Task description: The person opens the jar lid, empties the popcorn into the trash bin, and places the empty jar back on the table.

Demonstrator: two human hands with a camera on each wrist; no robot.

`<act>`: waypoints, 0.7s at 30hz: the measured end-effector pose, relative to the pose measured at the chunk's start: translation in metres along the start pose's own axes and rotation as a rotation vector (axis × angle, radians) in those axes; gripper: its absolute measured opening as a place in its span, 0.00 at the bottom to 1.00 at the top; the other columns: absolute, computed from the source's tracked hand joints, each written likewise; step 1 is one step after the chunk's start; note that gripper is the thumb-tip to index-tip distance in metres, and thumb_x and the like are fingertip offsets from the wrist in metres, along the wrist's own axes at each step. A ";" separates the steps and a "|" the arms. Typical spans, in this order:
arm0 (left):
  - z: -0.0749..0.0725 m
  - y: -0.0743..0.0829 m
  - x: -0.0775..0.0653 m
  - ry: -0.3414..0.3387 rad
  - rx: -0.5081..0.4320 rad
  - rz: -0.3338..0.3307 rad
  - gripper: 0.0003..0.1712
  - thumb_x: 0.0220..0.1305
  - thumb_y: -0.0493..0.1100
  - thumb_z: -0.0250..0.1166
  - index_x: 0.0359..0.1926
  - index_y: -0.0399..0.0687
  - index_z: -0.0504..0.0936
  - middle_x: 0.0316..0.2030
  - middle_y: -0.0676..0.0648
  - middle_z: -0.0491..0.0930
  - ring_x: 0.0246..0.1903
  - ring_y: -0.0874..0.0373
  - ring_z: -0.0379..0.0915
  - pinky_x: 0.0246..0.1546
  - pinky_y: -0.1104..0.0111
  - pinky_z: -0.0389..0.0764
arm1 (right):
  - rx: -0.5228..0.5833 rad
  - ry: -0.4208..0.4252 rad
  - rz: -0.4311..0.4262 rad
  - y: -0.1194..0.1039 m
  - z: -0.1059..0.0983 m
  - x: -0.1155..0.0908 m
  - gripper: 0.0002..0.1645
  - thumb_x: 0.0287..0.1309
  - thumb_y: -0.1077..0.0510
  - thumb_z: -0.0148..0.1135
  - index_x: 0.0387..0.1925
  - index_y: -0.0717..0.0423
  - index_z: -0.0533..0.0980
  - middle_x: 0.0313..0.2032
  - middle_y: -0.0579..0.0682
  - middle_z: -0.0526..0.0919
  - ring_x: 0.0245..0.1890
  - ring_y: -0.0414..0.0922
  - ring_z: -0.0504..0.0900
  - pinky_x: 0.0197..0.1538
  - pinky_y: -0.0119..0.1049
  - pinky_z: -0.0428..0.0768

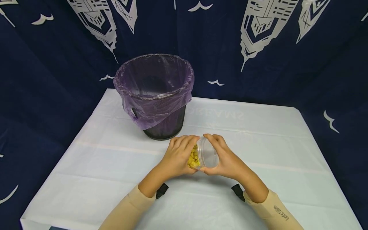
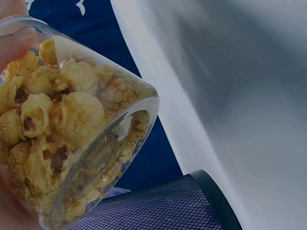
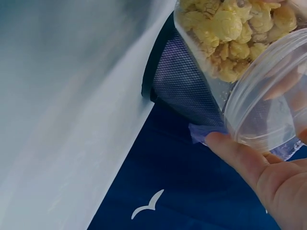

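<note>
A clear plastic jar (image 1: pixel 194 159) of yellow popcorn is held on its side above the table, in front of the trash can. My left hand (image 1: pixel 177 157) grips the jar's body, its bottom showing in the left wrist view beside the popcorn (image 2: pixel 72 115). Around the clear lid (image 1: pixel 209 154) at the other end, my right hand (image 1: pixel 228 161) curls with fingers above and thumb below. The right wrist view shows the lid (image 3: pixel 268 100) at the jar's mouth, ridged rim against the body.
Behind the hands stands a black mesh trash can (image 1: pixel 169 126) lined with a purple bag (image 1: pixel 155 110). White cloth covers the table (image 1: pixel 95 172). A dark blue curtain (image 1: pixel 212 51) with white prints hangs behind and at both sides.
</note>
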State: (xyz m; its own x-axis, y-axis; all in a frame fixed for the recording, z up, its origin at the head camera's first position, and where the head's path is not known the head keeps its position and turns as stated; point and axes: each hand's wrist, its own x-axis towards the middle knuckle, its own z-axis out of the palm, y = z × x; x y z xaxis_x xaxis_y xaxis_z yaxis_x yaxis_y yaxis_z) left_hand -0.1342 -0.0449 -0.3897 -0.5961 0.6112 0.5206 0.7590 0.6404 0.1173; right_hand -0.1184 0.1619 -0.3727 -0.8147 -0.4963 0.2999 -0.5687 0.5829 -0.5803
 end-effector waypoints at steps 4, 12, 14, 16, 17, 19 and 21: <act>0.000 0.000 0.000 0.005 0.015 0.004 0.59 0.22 0.59 0.76 0.59 0.43 0.61 0.52 0.45 0.66 0.50 0.50 0.61 0.47 0.58 0.62 | -0.004 -0.003 -0.021 0.002 0.001 -0.001 0.60 0.31 0.43 0.74 0.65 0.49 0.52 0.55 0.59 0.58 0.51 0.55 0.67 0.45 0.49 0.73; -0.002 -0.001 -0.003 -0.094 -0.050 -0.030 0.61 0.23 0.58 0.77 0.60 0.44 0.59 0.54 0.46 0.66 0.52 0.50 0.61 0.49 0.57 0.61 | -0.107 -0.002 -0.195 0.008 0.003 -0.001 0.58 0.29 0.44 0.74 0.64 0.50 0.55 0.55 0.61 0.59 0.48 0.51 0.69 0.42 0.43 0.76; -0.003 -0.001 -0.004 -0.117 -0.056 -0.040 0.61 0.23 0.59 0.77 0.61 0.44 0.59 0.54 0.46 0.66 0.52 0.50 0.61 0.50 0.57 0.61 | -0.122 -0.021 -0.220 0.007 0.002 0.000 0.59 0.30 0.44 0.73 0.64 0.51 0.54 0.57 0.61 0.58 0.49 0.50 0.69 0.43 0.42 0.76; -0.003 -0.002 -0.004 -0.119 -0.049 -0.045 0.61 0.24 0.59 0.77 0.61 0.43 0.59 0.54 0.46 0.66 0.52 0.50 0.61 0.50 0.57 0.60 | -0.106 -0.047 -0.191 0.006 0.001 0.000 0.61 0.31 0.42 0.73 0.66 0.49 0.51 0.59 0.58 0.56 0.52 0.49 0.67 0.45 0.42 0.75; -0.003 -0.002 -0.004 -0.116 -0.047 -0.045 0.60 0.24 0.59 0.77 0.61 0.43 0.59 0.54 0.46 0.66 0.52 0.50 0.61 0.50 0.57 0.60 | -0.086 -0.065 -0.160 0.005 0.000 0.000 0.63 0.31 0.40 0.73 0.67 0.48 0.49 0.61 0.57 0.54 0.54 0.49 0.65 0.47 0.42 0.74; -0.003 -0.003 -0.003 -0.100 -0.045 -0.046 0.60 0.23 0.59 0.77 0.60 0.43 0.59 0.54 0.45 0.66 0.52 0.50 0.61 0.50 0.57 0.60 | -0.025 -0.099 -0.062 0.001 -0.003 -0.001 0.67 0.33 0.38 0.72 0.69 0.46 0.42 0.65 0.54 0.48 0.60 0.50 0.59 0.52 0.46 0.69; -0.002 -0.004 -0.001 -0.082 -0.038 -0.042 0.60 0.23 0.59 0.77 0.60 0.43 0.60 0.53 0.46 0.66 0.51 0.50 0.61 0.50 0.58 0.60 | 0.022 -0.112 0.068 -0.005 -0.005 -0.001 0.66 0.38 0.36 0.68 0.69 0.44 0.36 0.67 0.53 0.44 0.63 0.52 0.53 0.56 0.51 0.64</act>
State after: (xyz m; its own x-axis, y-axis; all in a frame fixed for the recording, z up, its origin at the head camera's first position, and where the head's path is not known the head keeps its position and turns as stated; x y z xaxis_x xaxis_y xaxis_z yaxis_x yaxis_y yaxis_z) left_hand -0.1359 -0.0490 -0.3892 -0.6461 0.6209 0.4439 0.7411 0.6495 0.1703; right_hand -0.1152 0.1628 -0.3669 -0.8331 -0.5253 0.1732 -0.5085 0.6041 -0.6135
